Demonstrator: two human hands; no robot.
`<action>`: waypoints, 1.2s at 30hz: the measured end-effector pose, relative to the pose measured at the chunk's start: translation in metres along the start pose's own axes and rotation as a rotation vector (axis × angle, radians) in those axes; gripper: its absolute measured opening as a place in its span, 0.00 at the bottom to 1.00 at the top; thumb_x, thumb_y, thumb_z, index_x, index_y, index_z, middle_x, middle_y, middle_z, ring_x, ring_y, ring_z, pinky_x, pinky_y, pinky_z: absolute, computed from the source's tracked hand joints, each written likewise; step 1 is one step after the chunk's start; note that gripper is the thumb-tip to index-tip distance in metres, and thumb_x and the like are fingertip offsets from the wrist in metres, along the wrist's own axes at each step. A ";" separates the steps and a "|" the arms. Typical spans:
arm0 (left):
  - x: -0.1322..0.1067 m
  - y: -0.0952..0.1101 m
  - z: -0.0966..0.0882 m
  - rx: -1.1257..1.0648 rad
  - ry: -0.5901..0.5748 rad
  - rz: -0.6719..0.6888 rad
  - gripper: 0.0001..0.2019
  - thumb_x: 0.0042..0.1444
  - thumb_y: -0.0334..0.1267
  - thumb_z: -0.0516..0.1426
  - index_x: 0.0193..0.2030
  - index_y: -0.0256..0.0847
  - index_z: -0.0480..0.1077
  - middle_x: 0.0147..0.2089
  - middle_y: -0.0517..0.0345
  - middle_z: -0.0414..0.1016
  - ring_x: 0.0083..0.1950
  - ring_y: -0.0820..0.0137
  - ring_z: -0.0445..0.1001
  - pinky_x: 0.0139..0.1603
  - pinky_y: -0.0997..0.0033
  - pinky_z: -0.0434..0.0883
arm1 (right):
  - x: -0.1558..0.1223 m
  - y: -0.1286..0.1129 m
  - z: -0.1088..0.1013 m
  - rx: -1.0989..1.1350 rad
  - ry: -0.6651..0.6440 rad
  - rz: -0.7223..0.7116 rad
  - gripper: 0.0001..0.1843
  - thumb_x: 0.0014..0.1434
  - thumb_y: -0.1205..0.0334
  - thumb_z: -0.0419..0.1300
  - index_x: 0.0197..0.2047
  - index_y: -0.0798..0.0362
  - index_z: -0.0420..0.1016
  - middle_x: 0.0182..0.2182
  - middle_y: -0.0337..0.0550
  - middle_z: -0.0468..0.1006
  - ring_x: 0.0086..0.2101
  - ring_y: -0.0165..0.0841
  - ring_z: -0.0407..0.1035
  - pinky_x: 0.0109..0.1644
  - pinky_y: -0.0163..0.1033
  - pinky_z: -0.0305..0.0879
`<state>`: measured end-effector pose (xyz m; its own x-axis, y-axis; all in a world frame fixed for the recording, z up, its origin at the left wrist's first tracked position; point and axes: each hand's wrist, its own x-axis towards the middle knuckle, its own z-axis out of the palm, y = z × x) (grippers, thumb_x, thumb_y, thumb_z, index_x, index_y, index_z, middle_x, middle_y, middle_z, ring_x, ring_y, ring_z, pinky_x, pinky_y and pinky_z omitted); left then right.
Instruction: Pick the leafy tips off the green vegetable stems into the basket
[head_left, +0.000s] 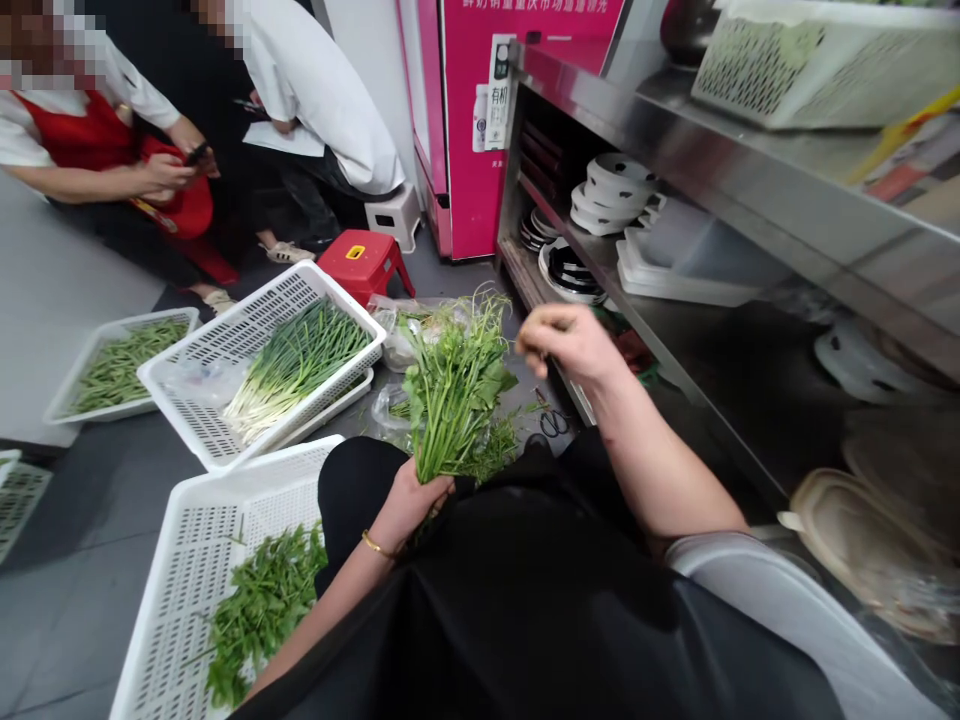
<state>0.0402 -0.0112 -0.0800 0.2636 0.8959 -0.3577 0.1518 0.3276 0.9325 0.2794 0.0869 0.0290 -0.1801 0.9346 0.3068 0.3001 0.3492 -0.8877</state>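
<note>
My left hand point(424, 495), with a gold bracelet at the wrist, is closed around the stems of a bunch of leafy greens point(454, 400) held upright over my lap. To the right of the bunch, apart from it, my right hand point(562, 340) is raised with its fingers curled in; what they hold, if anything, is too blurred to make out. Loose green scraps point(499, 445) and black-handled scissors point(553, 422) lie on the floor beyond my knees. More leafy greens point(262, 610) lie in the white perforated basket point(191, 540) at my left.
Ahead on the left, a white basket point(176, 370) holds green onions point(300, 355); a tray point(60, 405) of green beans point(127, 365) stands farther left. A red stool point(360, 262) and plastic bags point(397, 335) are ahead. Steel shelving point(600, 95) borders my right. Co-workers sit at upper left.
</note>
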 end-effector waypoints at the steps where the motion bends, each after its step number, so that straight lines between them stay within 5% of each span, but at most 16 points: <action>1: 0.001 0.001 0.001 0.000 -0.003 0.005 0.07 0.45 0.36 0.58 0.24 0.39 0.62 0.14 0.68 0.61 0.15 0.77 0.57 0.16 0.77 0.57 | -0.004 0.000 0.002 -0.075 -0.089 0.008 0.16 0.56 0.51 0.57 0.28 0.56 0.71 0.20 0.36 0.70 0.19 0.24 0.61 0.25 0.31 0.57; 5: 0.002 0.003 0.003 0.026 0.037 0.026 0.07 0.45 0.35 0.58 0.24 0.38 0.63 0.14 0.67 0.62 0.15 0.77 0.58 0.16 0.77 0.57 | -0.019 0.012 0.033 -0.491 -0.107 -0.071 0.13 0.56 0.54 0.58 0.37 0.56 0.72 0.31 0.43 0.76 0.30 0.29 0.67 0.35 0.33 0.60; 9: 0.002 0.004 0.000 0.044 0.047 0.009 0.07 0.45 0.38 0.58 0.25 0.39 0.63 0.14 0.68 0.63 0.15 0.76 0.58 0.16 0.76 0.58 | -0.021 0.024 0.046 -0.766 -0.278 -0.129 0.13 0.63 0.58 0.50 0.47 0.53 0.69 0.41 0.46 0.76 0.38 0.32 0.70 0.39 0.34 0.60; 15: 0.008 -0.004 -0.014 0.322 0.223 0.215 0.06 0.42 0.36 0.58 0.27 0.38 0.67 0.24 0.61 0.72 0.25 0.70 0.68 0.27 0.72 0.67 | -0.015 0.018 0.026 -1.063 -0.510 -0.144 0.13 0.63 0.59 0.47 0.43 0.52 0.71 0.33 0.44 0.78 0.31 0.34 0.71 0.29 0.34 0.53; 20: 0.012 -0.009 -0.021 0.420 0.176 0.298 0.09 0.44 0.35 0.56 0.35 0.37 0.69 0.31 0.57 0.75 0.33 0.67 0.72 0.37 0.69 0.69 | -0.015 0.010 0.025 -1.117 -0.754 -0.272 0.10 0.56 0.65 0.51 0.35 0.56 0.73 0.30 0.47 0.76 0.29 0.34 0.70 0.27 0.35 0.50; 24: 0.013 -0.011 -0.018 0.381 0.174 0.263 0.07 0.43 0.35 0.56 0.32 0.38 0.68 0.28 0.59 0.74 0.30 0.68 0.71 0.32 0.70 0.68 | -0.026 0.016 0.037 -0.996 -0.489 -0.276 0.10 0.54 0.64 0.51 0.34 0.56 0.72 0.33 0.47 0.74 0.27 0.32 0.67 0.26 0.34 0.52; 28: 0.009 -0.011 -0.013 0.239 0.113 0.074 0.05 0.45 0.36 0.57 0.27 0.39 0.63 0.18 0.66 0.65 0.17 0.75 0.62 0.18 0.75 0.61 | -0.023 0.032 0.027 -0.453 -0.007 -0.101 0.06 0.51 0.66 0.52 0.27 0.56 0.70 0.27 0.41 0.72 0.28 0.29 0.66 0.30 0.33 0.58; 32: 0.004 -0.008 -0.015 0.107 0.074 -0.004 0.08 0.44 0.38 0.58 0.26 0.39 0.62 0.16 0.67 0.64 0.16 0.77 0.59 0.16 0.77 0.59 | -0.011 0.031 -0.037 0.216 0.372 0.080 0.04 0.52 0.61 0.55 0.30 0.52 0.66 0.18 0.32 0.64 0.17 0.24 0.59 0.20 0.31 0.53; 36: 0.004 -0.006 -0.016 0.050 0.058 -0.007 0.09 0.43 0.37 0.60 0.25 0.38 0.63 0.17 0.66 0.66 0.15 0.78 0.59 0.16 0.77 0.59 | -0.015 0.009 -0.129 0.475 0.839 -0.059 0.06 0.50 0.62 0.59 0.28 0.49 0.63 0.24 0.33 0.67 0.18 0.21 0.60 0.18 0.29 0.49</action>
<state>0.0247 -0.0045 -0.0859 0.2066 0.9102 -0.3589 0.2012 0.3194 0.9260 0.4061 0.0845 0.0605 0.6006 0.7251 0.3369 -0.1315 0.5052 -0.8529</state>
